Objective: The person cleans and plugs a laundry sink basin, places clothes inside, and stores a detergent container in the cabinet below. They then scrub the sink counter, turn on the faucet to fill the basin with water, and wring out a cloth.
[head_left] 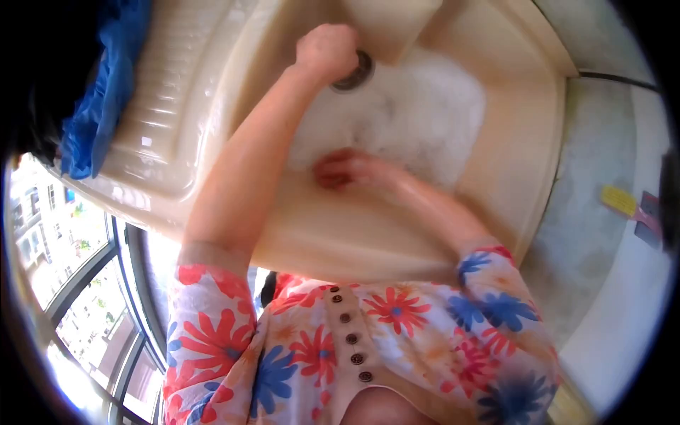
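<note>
A beige sink (524,127) holds white, sudsy water (432,106). My left hand (328,53) is closed in a fist at the far side of the basin, beside a dark round drain fitting (356,71); whatever it may hold is hidden. Nearer my body, my right hand (343,168) hangs low by the near edge of the suds. Its fingers look curled but are smeared, and nothing can be made out in them.
A ribbed washboard surface (159,92) adjoins the sink on the left, with blue fabric or plastic (99,106) at its far left. A window (85,283) is at lower left. A yellow brush-like object (618,201) lies at the right.
</note>
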Available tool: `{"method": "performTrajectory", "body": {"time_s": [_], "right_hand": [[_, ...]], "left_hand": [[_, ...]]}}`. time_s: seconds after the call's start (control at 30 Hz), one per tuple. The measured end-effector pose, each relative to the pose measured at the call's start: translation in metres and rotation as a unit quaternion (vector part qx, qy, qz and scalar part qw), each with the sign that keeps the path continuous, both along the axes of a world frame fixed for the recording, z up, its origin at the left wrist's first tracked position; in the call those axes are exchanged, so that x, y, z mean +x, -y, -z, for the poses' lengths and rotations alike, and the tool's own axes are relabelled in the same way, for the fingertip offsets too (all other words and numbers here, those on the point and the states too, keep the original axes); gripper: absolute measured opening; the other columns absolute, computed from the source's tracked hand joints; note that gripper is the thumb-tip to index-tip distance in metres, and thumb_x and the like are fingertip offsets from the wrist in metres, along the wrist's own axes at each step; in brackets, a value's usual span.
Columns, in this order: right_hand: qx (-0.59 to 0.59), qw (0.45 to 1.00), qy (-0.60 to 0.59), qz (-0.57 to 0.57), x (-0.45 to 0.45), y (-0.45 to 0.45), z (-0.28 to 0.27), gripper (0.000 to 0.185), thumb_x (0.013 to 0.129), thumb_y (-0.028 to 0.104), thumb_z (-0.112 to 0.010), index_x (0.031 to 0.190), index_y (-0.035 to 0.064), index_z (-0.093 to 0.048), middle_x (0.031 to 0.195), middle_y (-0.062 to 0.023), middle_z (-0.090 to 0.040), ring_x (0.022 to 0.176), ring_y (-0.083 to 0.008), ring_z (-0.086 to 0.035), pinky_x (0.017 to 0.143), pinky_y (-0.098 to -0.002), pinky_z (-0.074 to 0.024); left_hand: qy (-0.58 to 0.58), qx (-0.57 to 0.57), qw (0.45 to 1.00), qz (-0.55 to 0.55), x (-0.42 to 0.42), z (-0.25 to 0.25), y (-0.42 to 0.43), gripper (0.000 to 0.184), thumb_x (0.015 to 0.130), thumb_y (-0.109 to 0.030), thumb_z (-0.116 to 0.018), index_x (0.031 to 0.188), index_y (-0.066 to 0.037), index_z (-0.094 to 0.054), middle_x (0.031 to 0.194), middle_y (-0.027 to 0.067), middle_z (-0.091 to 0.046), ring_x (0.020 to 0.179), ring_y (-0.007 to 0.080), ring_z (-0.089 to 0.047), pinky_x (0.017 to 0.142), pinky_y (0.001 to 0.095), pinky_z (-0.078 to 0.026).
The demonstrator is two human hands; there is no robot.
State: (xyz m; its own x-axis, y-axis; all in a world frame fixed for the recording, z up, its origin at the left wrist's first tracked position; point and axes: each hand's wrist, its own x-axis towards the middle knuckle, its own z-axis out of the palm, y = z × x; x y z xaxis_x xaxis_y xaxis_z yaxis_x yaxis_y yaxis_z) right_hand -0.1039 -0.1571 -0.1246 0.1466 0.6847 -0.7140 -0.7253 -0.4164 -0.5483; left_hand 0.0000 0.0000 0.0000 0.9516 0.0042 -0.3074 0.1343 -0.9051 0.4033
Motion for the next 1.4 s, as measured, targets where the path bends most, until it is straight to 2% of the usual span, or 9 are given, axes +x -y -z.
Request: {"method": "performTrajectory", "body": {"time_s": [0.17, 0.3, 0.57, 0.67, 0.93, 1.07, 1.13, 1.2, 1.4], "right_hand": [[0.158, 0.972, 0.111, 0.133, 0.022, -0.022, 0.029, 0.031, 0.085, 0.023, -0.056, 0.107, 0.0019, -0.055, 0.084, -0.0042, -0.061, 0.068, -0.0107, -0.056, 0.06, -0.0257, -0.0476], [-0.233, 0.924, 0.297, 0.062, 0.087, 0.067, 0.002, 0.037, 0.081, 0.023, -0.055, 0.11, -0.0001, -0.053, 0.087, -0.007, -0.06, 0.074, -0.0125, -0.058, 0.06, -0.0258, -0.0479], [0.192, 0.921, 0.2, 0.274, 0.118, 0.146, -0.161, 0.029, 0.087, 0.03, -0.05, 0.095, 0.003, -0.058, 0.084, -0.0063, -0.061, 0.076, -0.016, -0.06, 0.059, -0.0273, -0.0476], [-0.434, 0.704, 0.487, -0.279, 0.081, 0.13, -0.039, 0.032, 0.081, 0.037, -0.052, 0.082, 0.0069, -0.062, 0.07, -0.0108, -0.062, 0.067, -0.0254, -0.061, 0.06, -0.0356, -0.0475], [-0.264, 0.884, 0.383, -0.051, 0.071, 0.139, -0.114, 0.027, 0.081, 0.03, -0.054, 0.078, 0.0049, -0.063, 0.064, -0.0063, -0.059, 0.061, -0.0161, -0.057, 0.054, -0.0311, -0.0449], [0.125, 0.908, 0.094, 0.389, 0.072, 0.134, -0.125, 0.019, 0.08, 0.024, -0.058, 0.077, 0.0055, -0.062, 0.061, -0.0031, -0.054, 0.061, -0.0109, -0.054, 0.051, -0.0274, -0.0433], [-0.271, 0.847, 0.422, -0.177, 0.073, 0.153, -0.029, 0.018, 0.079, 0.024, -0.057, 0.085, 0.0084, -0.064, 0.067, -0.0057, -0.059, 0.061, -0.0127, -0.057, 0.053, -0.0273, -0.0454], [-0.306, 0.729, 0.563, -0.241, 0.06, 0.16, -0.004, 0.019, 0.079, 0.022, -0.056, 0.092, 0.012, -0.065, 0.073, -0.0075, -0.062, 0.059, -0.0142, -0.059, 0.055, -0.0277, -0.047], [-0.284, 0.87, 0.402, 0.034, 0.075, 0.131, -0.062, 0.024, 0.08, 0.021, -0.056, 0.096, 0.0054, -0.063, 0.082, -0.0081, -0.063, 0.067, -0.0145, -0.061, 0.057, -0.0284, -0.0472]], "left_hand": [[0.037, -0.006, 0.999, 0.026, -0.005, 0.008, -0.003, 0.026, 0.072, -0.01, -0.05, 0.092, -0.016, -0.065, 0.097, 0.0076, -0.063, 0.095, 0.0258, -0.058, 0.077, 0.0368, -0.049], [0.007, -0.01, 1.0, 0.015, -0.003, -0.004, 0.001, 0.033, 0.073, -0.006, -0.048, 0.099, -0.018, -0.065, 0.101, 0.0041, -0.062, 0.098, 0.0236, -0.056, 0.083, 0.0362, -0.047], [0.03, 0.009, 0.999, 0.033, -0.002, 0.006, 0.001, 0.028, 0.071, -0.008, -0.048, 0.092, -0.016, -0.066, 0.096, 0.0073, -0.063, 0.093, 0.0259, -0.059, 0.076, 0.0375, -0.05], [0.036, -0.001, 0.998, 0.041, -0.006, 0.01, 0.003, 0.029, 0.071, -0.008, -0.049, 0.093, -0.016, -0.065, 0.096, 0.0078, -0.063, 0.094, 0.0264, -0.059, 0.076, 0.0374, -0.05], [-0.033, -0.011, 0.999, 0.041, -0.011, 0.003, 0.012, 0.031, 0.072, -0.007, -0.049, 0.098, -0.016, -0.065, 0.102, 0.0062, -0.062, 0.098, 0.0248, -0.057, 0.083, 0.0361, -0.047], [-0.051, -0.027, 0.997, 0.049, -0.012, -0.008, 0.014, 0.033, 0.071, -0.007, -0.05, 0.1, -0.016, -0.065, 0.103, 0.0064, -0.062, 0.099, 0.0248, -0.056, 0.084, 0.036, -0.046], [-0.065, -0.025, 0.996, 0.064, -0.014, -0.021, 0.014, 0.033, 0.071, -0.007, -0.05, 0.099, -0.016, -0.065, 0.103, 0.0066, -0.062, 0.1, 0.0246, -0.056, 0.084, 0.0351, -0.046], [-0.029, -0.008, 0.997, 0.073, -0.016, -0.036, 0.008, 0.032, 0.071, -0.008, -0.051, 0.098, -0.016, -0.066, 0.101, 0.0067, -0.063, 0.099, 0.0246, -0.057, 0.084, 0.0352, -0.046], [0.009, -0.008, 0.996, 0.088, -0.037, -0.042, -0.019, 0.029, 0.07, -0.007, -0.052, 0.093, -0.017, -0.067, 0.096, 0.007, -0.063, 0.094, 0.0252, -0.058, 0.08, 0.0351, -0.048]]}}
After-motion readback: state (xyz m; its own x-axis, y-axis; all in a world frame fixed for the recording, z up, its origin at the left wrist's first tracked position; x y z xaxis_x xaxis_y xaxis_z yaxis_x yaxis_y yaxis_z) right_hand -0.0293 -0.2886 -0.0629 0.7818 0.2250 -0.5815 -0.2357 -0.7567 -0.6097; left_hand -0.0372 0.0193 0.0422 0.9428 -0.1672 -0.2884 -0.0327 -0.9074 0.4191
